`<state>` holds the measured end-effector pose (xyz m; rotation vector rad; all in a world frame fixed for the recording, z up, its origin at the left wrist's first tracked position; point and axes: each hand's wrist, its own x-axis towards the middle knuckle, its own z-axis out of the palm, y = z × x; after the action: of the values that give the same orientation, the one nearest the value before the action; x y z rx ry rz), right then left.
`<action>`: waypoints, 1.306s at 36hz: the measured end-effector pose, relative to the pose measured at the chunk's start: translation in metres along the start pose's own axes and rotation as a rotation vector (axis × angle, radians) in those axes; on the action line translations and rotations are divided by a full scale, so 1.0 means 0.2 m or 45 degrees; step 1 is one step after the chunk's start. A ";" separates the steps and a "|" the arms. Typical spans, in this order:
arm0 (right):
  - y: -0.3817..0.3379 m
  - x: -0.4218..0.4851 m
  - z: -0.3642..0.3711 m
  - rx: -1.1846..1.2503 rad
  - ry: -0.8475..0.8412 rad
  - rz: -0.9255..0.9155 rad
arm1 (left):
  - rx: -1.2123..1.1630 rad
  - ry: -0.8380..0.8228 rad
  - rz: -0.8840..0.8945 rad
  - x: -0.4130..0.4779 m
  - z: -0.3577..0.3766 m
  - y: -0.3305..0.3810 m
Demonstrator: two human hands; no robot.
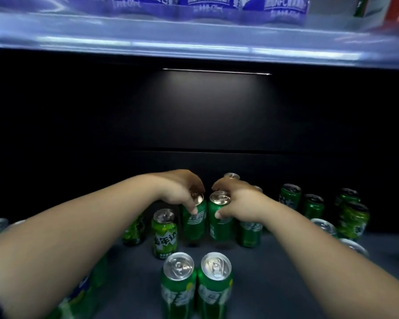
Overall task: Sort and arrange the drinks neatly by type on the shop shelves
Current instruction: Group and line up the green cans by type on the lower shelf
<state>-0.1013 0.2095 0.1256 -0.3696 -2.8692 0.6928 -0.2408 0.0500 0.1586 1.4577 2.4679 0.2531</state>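
Gripping the left green can (pixel 194 224) from above with left hand (pixel 179 191) fingers curled, the right green can (pixel 219 226) likewise with right hand (pixel 238 204); both upright, side by side, behind the front pair of cans (pixel 179 293).

Splash-patterned can (pixel 164 236): white characters "美年达" across the green front; the small print below is unreadable.
Blue bottle labels (pixel 283 5): on the upper shelf (pixel 194 40), white print including "NFC"; the rest is blurred.
Centre-left can (pixel 195 224): white lettering, not legible.
Centre-right can (pixel 219 226): white lettering, not legible.
Front cans (pixel 179 293): white lettering, blurred.
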 end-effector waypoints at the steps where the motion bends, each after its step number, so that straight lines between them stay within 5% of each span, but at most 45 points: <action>1: 0.00 -0.01 0.01 0.035 -0.019 -0.015 | 0.040 -0.032 0.014 -0.02 0.01 0.02; 13: 0.01 -0.10 0.28 0.000 -0.149 -0.152 | 0.002 -0.207 0.014 -0.20 0.25 -0.03; 22: 0.04 -0.09 0.25 0.272 -0.250 -0.038 | -0.319 0.035 -0.102 -0.28 0.28 -0.06; 30: 0.02 -0.09 0.26 0.466 -0.294 0.010 | -0.051 0.119 -0.141 -0.27 0.32 -0.02; 47: 0.04 -0.10 0.28 0.506 -0.351 0.032 | -0.135 -0.108 -0.024 -0.26 0.27 -0.06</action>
<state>-0.0923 0.1876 0.0698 -0.2696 -2.8717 1.3844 -0.2094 -0.0002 0.1120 1.3729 2.3622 0.3065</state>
